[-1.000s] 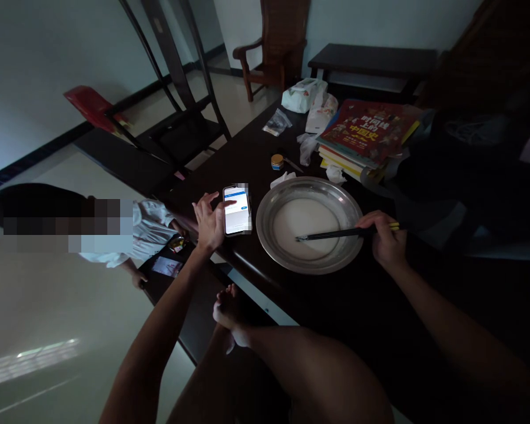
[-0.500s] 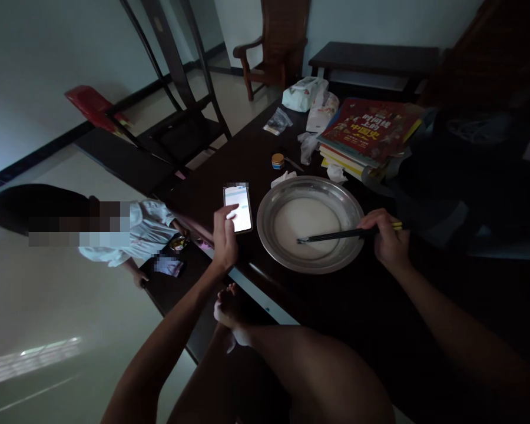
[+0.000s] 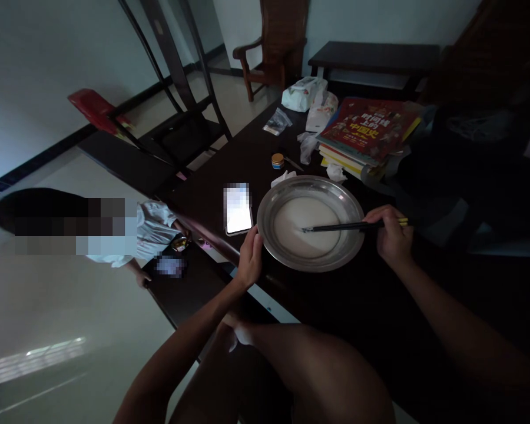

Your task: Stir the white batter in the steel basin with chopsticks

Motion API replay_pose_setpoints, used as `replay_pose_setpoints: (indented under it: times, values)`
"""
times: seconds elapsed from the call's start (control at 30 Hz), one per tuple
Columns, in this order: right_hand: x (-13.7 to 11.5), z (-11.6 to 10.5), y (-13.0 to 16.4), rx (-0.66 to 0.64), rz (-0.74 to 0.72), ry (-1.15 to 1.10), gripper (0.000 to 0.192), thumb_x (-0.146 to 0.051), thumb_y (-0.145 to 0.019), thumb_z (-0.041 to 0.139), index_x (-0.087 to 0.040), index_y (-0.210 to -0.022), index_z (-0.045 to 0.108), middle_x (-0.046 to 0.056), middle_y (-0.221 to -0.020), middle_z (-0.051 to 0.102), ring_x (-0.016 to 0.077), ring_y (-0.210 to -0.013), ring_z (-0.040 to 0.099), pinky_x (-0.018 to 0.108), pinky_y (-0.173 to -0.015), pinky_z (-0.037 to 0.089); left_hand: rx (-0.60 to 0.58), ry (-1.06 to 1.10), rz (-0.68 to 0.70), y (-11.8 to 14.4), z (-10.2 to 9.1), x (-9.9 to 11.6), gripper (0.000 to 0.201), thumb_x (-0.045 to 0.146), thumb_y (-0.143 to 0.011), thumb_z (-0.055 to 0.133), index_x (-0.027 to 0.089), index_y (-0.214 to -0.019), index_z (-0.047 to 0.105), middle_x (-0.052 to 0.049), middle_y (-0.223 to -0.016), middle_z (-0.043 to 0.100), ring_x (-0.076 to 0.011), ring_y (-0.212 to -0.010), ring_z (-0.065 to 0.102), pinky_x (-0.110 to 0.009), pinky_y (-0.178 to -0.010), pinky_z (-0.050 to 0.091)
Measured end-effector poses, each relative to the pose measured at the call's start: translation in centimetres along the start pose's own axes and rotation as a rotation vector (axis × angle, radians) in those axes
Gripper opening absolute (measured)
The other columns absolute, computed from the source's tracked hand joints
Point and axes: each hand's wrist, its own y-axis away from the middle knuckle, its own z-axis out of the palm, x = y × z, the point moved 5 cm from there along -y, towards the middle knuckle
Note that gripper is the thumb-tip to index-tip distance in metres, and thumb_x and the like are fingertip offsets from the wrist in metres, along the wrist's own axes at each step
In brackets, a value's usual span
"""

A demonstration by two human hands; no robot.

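Observation:
A wide metal basin on the dark table holds a white, milky liquid. My left hand is closed on the basin's left rim, its fingers partly hidden by the side. In my right hand is a pair of black chopsticks with yellowish ends, gripped over the right rim. Their tips dip into the white liquid near its middle. Left of the basin lies a phone with a bright screen, just beyond my left fingers.
Behind the basin are crumpled tissue, a small gold-lidded jar, and a stack of books. Plastic bags lie farther back. At left, another person is beside a low dark bench with a phone on it.
My left hand has left the phone screen and moved right onto the basin's rim. The chopstick tips have shifted slightly up and right in the liquid.

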Motion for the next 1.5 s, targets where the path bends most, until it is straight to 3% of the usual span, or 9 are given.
replay_pose_setpoints:
  times: [0.43,0.63,0.8,0.9,1.07,1.23,1.33,1.43,1.5]
  values:
    - [0.3,0.4,0.2,-0.087,0.015,0.065,0.041,-0.054,-0.094,0.058,-0.026,-0.067,0.071,0.004,-0.071,0.069,0.0214,-0.075,0.064,0.041,-0.077,0.051,-0.028,-0.001,0.014,0.3,0.3,0.0,0.06,0.064,-0.102,0.034,0.021,-0.134,0.063,-0.012,-0.14,0.065,-0.0286,-0.137,0.056,-0.046,-0.12,0.039]
    - [0.4,0.2,0.1,-0.036,0.023,0.017,0.043,-0.051,-0.095,0.057,-0.026,-0.063,0.068,0.002,-0.068,0.066,0.0196,-0.069,0.063,0.039,-0.071,0.051,-0.009,-0.026,0.024,0.5,0.1,0.1,0.054,0.061,-0.102,0.037,0.021,-0.132,0.059,-0.012,-0.134,0.067,-0.0269,-0.131,0.06,-0.044,-0.115,0.045]
    - [0.5,0.2,0.0,-0.035,0.018,0.037,0.04,-0.052,-0.094,0.059,-0.026,-0.066,0.071,0.002,-0.07,0.069,0.0208,-0.074,0.064,0.039,-0.076,0.05,0.157,-0.231,0.098,-4.2,-3.8,0.1,0.043,0.053,-0.103,0.041,0.023,-0.126,0.06,-0.011,-0.115,0.068,-0.0254,-0.107,0.066,-0.046,-0.099,0.054]
    - [0.6,0.0,0.0,-0.006,0.029,-0.019,0.041,-0.052,-0.093,0.06,-0.025,-0.064,0.07,0.002,-0.067,0.067,0.0191,-0.067,0.061,0.037,-0.069,0.049,0.223,-0.57,0.159,-9.2,-6.8,0.3,0.043,0.054,-0.101,0.046,0.025,-0.123,0.069,-0.015,-0.132,0.061,-0.0359,-0.128,0.053,-0.061,-0.112,0.041]
    - [0.5,0.1,-0.1,-0.027,0.023,0.003,0.04,-0.051,-0.093,0.062,-0.024,-0.065,0.071,0.002,-0.068,0.067,0.0188,-0.071,0.063,0.036,-0.072,0.05,0.021,-0.833,0.033,-14.4,-7.8,-1.3,0.052,0.051,-0.106,0.028,0.029,-0.132,0.068,-0.01,-0.157,0.045,-0.0394,-0.152,0.027,-0.068,-0.122,0.024]
    - [0.6,-0.1,-0.3,-0.008,0.023,0.0,0.042,-0.052,-0.093,0.06,-0.025,-0.063,0.069,0.002,-0.066,0.067,0.019,-0.068,0.063,0.036,-0.068,0.05,0.02,-0.739,0.029,-15.4,-7.6,-2.8,0.055,0.058,-0.102,0.031,0.029,-0.104,0.078,-0.005,-0.147,0.058,-0.0365,-0.149,0.034,-0.064,-0.126,0.019]
    - [0.6,-0.1,-0.3,-0.007,0.028,0.013,0.04,-0.051,-0.093,0.061,-0.025,-0.064,0.069,0.002,-0.066,0.067,0.0191,-0.067,0.064,0.037,-0.07,0.051,0.122,-0.543,0.053,-15.2,-8.9,-3.2,0.075,0.055,-0.105,0.01,0.026,-0.087,0.077,-0.009,-0.125,0.069,-0.0307,-0.134,0.048,-0.055,-0.124,0.03]
    - [0.6,-0.1,-0.2,-0.002,0.039,0.01,0.041,-0.053,-0.093,0.06,-0.025,-0.063,0.069,0.002,-0.066,0.067,0.0192,-0.068,0.063,0.037,-0.069,0.05,0.273,-0.481,0.1,-14.0,-10.9,-3.1,0.077,0.062,-0.103,0.011,0.025,-0.088,0.077,-0.009,-0.126,0.067,-0.0293,-0.129,0.05,-0.051,-0.121,0.035]
    - [0.6,0.1,-0.2,-0.035,0.039,0.01,0.041,-0.053,-0.093,0.061,-0.025,-0.064,0.069,0.002,-0.067,0.067,0.0195,-0.07,0.064,0.037,-0.071,0.05,0.28,-0.48,0.107,-12.9,-11.6,-3.4,0.08,0.066,-0.102,0.009,0.025,-0.097,0.078,-0.009,-0.13,0.064,-0.029,-0.13,0.049,-0.051,-0.123,0.033]
